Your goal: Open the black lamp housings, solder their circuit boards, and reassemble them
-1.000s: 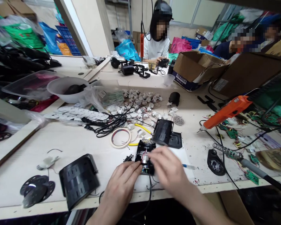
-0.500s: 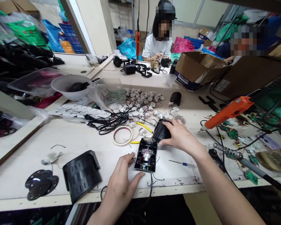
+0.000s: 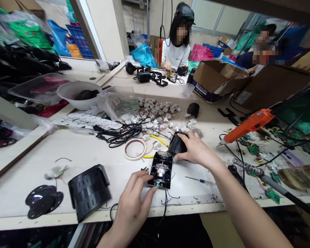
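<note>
A small black open box (image 3: 160, 170) with wires and a shiny part inside sits on the white table (image 3: 93, 155), close to the person's edge of it, and everything else is told from that box. The left hand (image 3: 134, 203) lies just in front of the box and to its left — the fingers are spread, and the fingertips (image 3: 147, 177) touch the box's left side without closing round it. The right hand (image 3: 196, 150) is just behind the box and to its right, and it is wrapped over a black cover (image 3: 177, 144), holding it by the top and side. The cover touches the back corner of the box. A thin black cord (image 3: 166, 203) runs from the front of the box down over the table edge. To the right of the box lies a little screwdriver (image 3: 200, 179) with a blue handle, near but not touching. Behind the box and to the left lies a ring of tape (image 3: 134, 150), with a yellow wire (image 3: 157, 139) beside it. Further behind the box is a heap of small white parts (image 3: 157, 108) and a tangle of black cables (image 3: 121, 134). Well to the left of the box stands a round black housing (image 3: 89, 191), and past that a flat black disc (image 3: 42, 201). Far to the right of the box hangs an orange power tool (image 3: 248, 125) — its tip points down at the table. Far behind the box, another person (image 3: 177, 44) sits at the table.
</note>
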`<state>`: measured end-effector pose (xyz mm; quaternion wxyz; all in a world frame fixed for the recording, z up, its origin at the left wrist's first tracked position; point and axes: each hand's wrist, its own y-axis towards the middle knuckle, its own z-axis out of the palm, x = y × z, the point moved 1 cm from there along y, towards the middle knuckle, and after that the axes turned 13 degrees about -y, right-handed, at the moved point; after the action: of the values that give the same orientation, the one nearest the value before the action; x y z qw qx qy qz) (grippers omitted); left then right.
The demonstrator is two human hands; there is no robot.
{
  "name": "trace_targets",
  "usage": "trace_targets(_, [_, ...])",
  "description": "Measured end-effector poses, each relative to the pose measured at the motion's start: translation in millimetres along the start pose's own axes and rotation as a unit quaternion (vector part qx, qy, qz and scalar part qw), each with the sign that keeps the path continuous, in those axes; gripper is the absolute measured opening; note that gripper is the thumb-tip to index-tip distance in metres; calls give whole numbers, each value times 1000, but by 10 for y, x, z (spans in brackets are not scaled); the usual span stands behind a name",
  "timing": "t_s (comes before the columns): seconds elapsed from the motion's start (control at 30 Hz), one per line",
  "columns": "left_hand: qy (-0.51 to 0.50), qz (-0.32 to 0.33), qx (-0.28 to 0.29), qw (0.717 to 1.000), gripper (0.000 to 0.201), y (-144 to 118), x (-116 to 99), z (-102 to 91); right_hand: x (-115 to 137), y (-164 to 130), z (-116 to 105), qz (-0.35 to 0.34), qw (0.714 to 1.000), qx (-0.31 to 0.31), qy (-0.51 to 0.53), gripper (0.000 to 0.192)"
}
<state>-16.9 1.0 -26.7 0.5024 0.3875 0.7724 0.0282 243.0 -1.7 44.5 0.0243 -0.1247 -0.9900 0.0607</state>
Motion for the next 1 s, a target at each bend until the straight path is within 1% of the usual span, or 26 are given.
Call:
trace_targets(0.03, [2, 2, -7, 1000, 15, 10, -11, -21, -3, -33, 19, 3, 1000, -13, 11, 89])
trace_targets(0.07, [3, 2, -15, 1000, 14, 21, -19, -39, 3, -78, 37, 2, 999, -41, 23, 87])
trace_targets(0.1, [5, 1, -22, 1000, 14, 31, -25, -53, 23, -138, 52, -7, 996, -85, 40, 79])
trace_targets(0.13, [6, -3, -27, 1000, 15, 39, -28, -60, 59, -212, 65, -24, 988, -140, 63, 64])
trace_targets(0.2, [4, -10, -24, 1000, 19, 44, -29, -53, 187, -392, 90, -82, 958, -245, 126, 28])
trace_targets(0.23, [1, -15, -18, 1000, 23, 41, -27, -40, 275, -484, 108, -120, 941, -275, 156, 21])
trace_targets(0.27, [-3, -20, -11, 1000, 27, 35, -22, -22, 373, -567, 131, -160, 929, -286, 173, 23])
trace_targets(0.3, [-7, -25, -3, 1000, 31, 28, -17, -1, 473, -636, 160, -197, 924, -280, 172, 27])
trace_targets(0.37, [-14, -32, 4, 999, 35, 14, -2, 42, 648, -717, 237, -248, 927, -250, 127, 31])
trace_targets(0.47, [-18, -43, -2, 999, 32, 5, 19, 81, 773, -713, 366, -263, 942, -204, 48, 30])
trace_targets(0.53, [-22, -49, -5, 999, 30, 9, 27, 86, 778, -674, 427, -259, 947, -186, 30, 29])
trace_targets(0.63, [-30, -51, 6, 998, 28, 17, 35, 81, 750, -626, 463, -256, 950, -179, 14, 27])
trace_targets(0.77, [-18, -24, 19, 999, 27, 26, 52, 72, 728, -604, 468, -276, 945, -178, -7, 19])
trace_targets(0.87, [-2, -4, 24, 1000, 25, 36, 59, 62, 709, -604, 475, -294, 939, -179, -3, 17])
trace_targets(1.0, [1, 3, 27, 1000, 22, 47, 53, 51, 688, -612, 479, -305, 937, -170, 14, 16])
